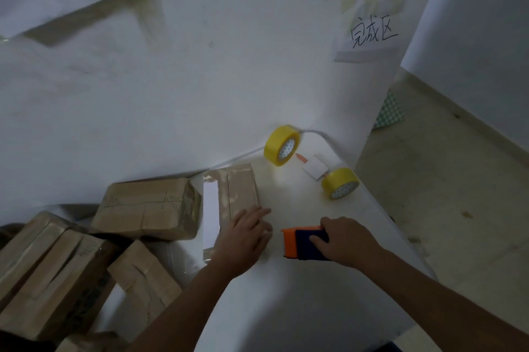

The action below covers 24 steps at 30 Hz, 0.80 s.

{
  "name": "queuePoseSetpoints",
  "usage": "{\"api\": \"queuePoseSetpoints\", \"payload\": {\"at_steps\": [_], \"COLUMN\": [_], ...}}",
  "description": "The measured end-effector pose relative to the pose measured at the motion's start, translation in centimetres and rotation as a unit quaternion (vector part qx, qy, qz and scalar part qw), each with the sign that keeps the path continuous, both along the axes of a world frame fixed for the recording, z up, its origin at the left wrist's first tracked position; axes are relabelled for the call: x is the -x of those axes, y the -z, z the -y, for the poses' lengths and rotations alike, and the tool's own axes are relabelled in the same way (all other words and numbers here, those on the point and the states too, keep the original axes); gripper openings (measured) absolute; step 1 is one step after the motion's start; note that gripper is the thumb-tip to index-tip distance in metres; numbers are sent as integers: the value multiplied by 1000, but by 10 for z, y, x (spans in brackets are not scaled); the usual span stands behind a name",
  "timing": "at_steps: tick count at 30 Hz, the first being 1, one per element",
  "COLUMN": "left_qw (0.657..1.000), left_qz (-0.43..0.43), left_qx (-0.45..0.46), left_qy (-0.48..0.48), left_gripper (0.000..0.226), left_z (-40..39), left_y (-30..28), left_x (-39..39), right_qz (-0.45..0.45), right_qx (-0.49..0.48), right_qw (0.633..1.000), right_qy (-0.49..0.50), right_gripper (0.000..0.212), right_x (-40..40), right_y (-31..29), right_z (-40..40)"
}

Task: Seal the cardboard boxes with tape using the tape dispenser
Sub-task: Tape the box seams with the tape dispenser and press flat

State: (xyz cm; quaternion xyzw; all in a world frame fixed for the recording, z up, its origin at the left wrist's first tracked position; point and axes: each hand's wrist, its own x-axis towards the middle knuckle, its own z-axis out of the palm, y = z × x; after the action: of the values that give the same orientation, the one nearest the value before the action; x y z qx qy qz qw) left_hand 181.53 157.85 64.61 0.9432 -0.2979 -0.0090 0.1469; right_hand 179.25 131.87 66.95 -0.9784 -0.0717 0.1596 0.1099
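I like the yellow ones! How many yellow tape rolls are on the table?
2. One yellow tape roll stands on edge beyond the taped box. The other yellow roll sits further right, near the table edge. None looks hidden.

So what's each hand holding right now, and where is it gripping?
The right hand grips the tape dispenser over its blue top. The left hand holds nothing, resting flat on the cardboard box.

- Bare white table (286, 288) lies open in front of the tape dispenser (306, 242).
- Two yellow tape rolls (282, 145) and a small white card (315, 167) block the far right corner.
- Stacked cardboard boxes (148, 208) crowd the left edge.
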Motion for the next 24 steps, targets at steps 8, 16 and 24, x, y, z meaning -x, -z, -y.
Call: {"api": "queuePoseSetpoints", "payload": {"at_steps": [8, 16, 24], "left_qw": [997, 996, 994], "left_qz": [3, 2, -4], "left_qx": [74, 77, 98], "left_qy": [-38, -49, -51], "left_gripper": [19, 19, 14], "left_z": [-2, 1, 3], "left_y": [21, 24, 21], "left_x": [1, 5, 7], "right_qz": [10, -29, -123], "right_qx": [53, 45, -1], "right_qw": [999, 996, 978], "right_qy": [8, 68, 167], "right_gripper": [43, 48, 28], "right_x": [-1, -13, -19], "right_y": [1, 16, 46], "right_z": [-29, -27, 15]}}
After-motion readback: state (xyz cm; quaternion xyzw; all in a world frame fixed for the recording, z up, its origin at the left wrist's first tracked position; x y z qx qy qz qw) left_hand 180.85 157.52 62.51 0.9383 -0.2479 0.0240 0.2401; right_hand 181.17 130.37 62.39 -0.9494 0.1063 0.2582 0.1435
